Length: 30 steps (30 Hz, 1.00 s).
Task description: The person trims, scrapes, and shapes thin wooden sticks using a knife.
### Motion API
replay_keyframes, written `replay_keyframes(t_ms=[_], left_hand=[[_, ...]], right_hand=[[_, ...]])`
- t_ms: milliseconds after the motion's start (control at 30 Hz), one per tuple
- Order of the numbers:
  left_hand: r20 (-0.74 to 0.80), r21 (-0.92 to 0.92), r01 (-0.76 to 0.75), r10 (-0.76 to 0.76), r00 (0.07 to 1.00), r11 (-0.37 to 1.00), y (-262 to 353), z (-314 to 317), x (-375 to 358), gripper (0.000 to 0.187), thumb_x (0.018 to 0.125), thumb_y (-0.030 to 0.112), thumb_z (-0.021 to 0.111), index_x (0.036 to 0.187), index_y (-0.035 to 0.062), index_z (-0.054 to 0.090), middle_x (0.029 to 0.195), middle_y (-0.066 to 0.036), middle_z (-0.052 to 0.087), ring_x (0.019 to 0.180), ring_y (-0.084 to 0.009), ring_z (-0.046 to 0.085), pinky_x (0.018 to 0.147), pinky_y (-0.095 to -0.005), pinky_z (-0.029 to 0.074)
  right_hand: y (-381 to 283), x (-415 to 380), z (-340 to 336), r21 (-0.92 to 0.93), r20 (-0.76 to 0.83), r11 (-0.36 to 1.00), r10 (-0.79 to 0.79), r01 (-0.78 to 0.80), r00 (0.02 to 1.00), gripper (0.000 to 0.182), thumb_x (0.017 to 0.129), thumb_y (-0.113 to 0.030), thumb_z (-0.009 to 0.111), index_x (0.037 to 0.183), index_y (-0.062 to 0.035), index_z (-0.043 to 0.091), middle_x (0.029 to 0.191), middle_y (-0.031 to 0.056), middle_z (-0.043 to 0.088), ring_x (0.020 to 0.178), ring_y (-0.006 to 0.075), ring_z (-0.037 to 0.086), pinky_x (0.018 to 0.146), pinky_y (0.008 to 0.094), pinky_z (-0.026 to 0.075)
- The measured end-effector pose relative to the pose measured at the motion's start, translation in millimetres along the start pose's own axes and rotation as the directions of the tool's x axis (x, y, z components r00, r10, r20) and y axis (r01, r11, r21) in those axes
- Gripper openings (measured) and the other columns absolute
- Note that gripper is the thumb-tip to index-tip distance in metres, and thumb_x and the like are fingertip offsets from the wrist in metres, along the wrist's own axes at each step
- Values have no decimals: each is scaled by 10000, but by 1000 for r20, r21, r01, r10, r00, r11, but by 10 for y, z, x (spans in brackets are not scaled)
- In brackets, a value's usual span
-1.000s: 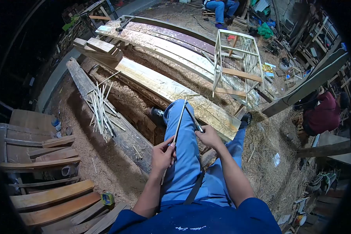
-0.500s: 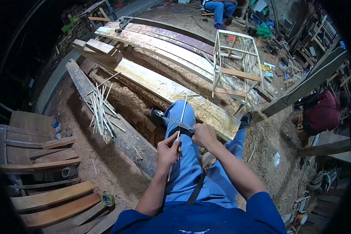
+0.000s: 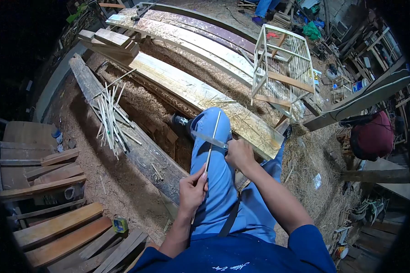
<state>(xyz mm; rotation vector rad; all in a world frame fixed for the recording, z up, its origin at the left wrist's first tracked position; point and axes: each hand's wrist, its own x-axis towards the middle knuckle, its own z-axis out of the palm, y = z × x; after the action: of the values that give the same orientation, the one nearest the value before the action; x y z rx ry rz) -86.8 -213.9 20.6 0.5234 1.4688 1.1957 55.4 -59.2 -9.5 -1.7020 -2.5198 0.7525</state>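
Note:
A thin wooden stick [image 3: 208, 159] lies lengthwise over my bent left knee [image 3: 212, 120]. My left hand [image 3: 193, 190] is closed around its lower part, thumb and fingers pinching it. In my right hand [image 3: 240, 154], wrapped round the mostly hidden handle, is a knife [image 3: 208, 138]. Its blade points left and crosses the stick above my left hand; whether the edge bites into the wood I cannot make out. To the left, a loose pile of similar thin sticks [image 3: 108, 120] rests on a weathered plank [image 3: 143, 148].
Beyond my knee runs a long pale beam [image 3: 177, 84] strewn with shavings. A slatted wooden cage frame [image 3: 284, 68] stands behind it. Curved wooden pieces [image 3: 59, 223] and a tape measure [image 3: 120, 225] are at lower left. Another person's leg [image 3: 263, 9] shows at the top.
My left hand has shifted down toward my body, widening the gap to the knife blade. The blade still crosses the stick. The camera view has tilted slightly downward.

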Motion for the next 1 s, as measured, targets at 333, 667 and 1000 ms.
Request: replay_keyframes(t_ms=[333,667,1000], left_hand=[[-66,1,32,-32,997,999,-123,-221,-487,303,982,99,592,1268,14,637,610,26,553,472,-22,426,423,-194,328],[53,120,-55,49,997,991,277,234,614,295,984,114,588,1262,36,648,604,38,549,459,-26,437,410,-211,349],[1,145,-119,120,993,982,83,182,418,306,978,88,588,1275,34,634,628,42,549,535,-20,458,489,-212,389]], right_hand=[[11,158,-49,74,-13,993,95,-94,995,170,729,-107,617,814,22,687,851,299,665,862,466,659,797,531,526],[68,331,-247,-13,48,1000,21,-20,999,177,721,-65,644,861,30,696,889,289,671,868,447,679,797,510,556],[108,286,-22,-4,-43,1000,15,-15,999,180,698,-104,684,827,21,684,881,274,673,877,426,675,792,502,553]])
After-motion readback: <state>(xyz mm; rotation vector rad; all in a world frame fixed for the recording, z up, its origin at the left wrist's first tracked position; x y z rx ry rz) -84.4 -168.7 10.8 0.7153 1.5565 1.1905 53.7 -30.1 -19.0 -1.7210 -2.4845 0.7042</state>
